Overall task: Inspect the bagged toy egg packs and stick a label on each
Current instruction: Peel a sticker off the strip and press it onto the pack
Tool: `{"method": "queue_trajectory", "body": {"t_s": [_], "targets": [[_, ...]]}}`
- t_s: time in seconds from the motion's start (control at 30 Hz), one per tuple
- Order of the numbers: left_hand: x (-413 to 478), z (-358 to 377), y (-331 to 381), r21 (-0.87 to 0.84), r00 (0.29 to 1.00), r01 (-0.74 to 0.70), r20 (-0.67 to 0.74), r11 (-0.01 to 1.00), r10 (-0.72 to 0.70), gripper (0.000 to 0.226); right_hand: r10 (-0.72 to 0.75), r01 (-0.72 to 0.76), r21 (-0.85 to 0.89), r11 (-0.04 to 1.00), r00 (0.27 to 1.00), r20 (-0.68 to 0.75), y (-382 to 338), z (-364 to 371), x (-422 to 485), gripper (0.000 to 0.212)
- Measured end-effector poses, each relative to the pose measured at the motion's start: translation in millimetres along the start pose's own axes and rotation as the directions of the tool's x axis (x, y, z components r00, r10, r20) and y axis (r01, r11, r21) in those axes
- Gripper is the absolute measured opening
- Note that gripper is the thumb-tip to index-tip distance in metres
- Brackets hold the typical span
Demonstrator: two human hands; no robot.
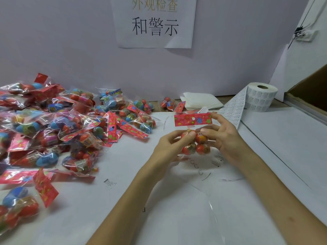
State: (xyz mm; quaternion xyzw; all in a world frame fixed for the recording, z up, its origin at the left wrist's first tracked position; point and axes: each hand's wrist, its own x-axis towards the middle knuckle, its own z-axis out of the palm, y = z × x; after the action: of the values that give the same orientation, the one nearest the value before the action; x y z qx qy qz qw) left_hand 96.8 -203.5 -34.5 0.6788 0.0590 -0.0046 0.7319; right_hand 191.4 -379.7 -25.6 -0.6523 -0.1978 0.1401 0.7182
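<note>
Reaching in from 6 o'clock, left hand [169, 144] and right hand [224, 137] pinch a four-egg bagged pack [202, 149] just right of centre, red header card [192, 119] uppermost; inspection step judged in hand, next requiring a label from the label roll [261, 96] at 2 o'clock.

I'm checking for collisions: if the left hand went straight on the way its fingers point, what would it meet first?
The left hand points up-right into the egg pack it grips; beyond that it would probably meet the fingers of the right hand, though depth is unclear.
</note>
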Motion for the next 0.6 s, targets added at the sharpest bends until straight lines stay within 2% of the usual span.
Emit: {"method": "queue_trajectory", "body": {"t_s": [0.13,0.33,0.47,0.6], "targets": [[-0.5,4.2,-2.2,-0.045,0.997,-0.025,-0.076,0.999,0.022,0.023,-0.019,0.019,0.0,1.0,1.0,0.007,-0.9,3.2,-1.4,0.059],[-0.5,3.3,-0.5,-0.038,0.989,-0.013,-0.151,0.999,0.007,0.011,-0.041,0.042,-0.039,0.998,0.999,0.01,1.4,6.2,-1.5,0.05],[0.2,0.9,0.3,-0.062,0.982,-0.002,-0.186,0.998,-0.01,0.011,-0.019,0.023,-0.075,0.997,0.999,0.045,0.9,8.5,-3.2,0.061],[-0.2,0.0,1.7,-0.079,0.985,0.015,-0.17,0.997,-0.028,0.015,-0.055,0.058,-0.091,0.994,0.998,0.028,2.3,8.2,-2.3,0.056]]}}
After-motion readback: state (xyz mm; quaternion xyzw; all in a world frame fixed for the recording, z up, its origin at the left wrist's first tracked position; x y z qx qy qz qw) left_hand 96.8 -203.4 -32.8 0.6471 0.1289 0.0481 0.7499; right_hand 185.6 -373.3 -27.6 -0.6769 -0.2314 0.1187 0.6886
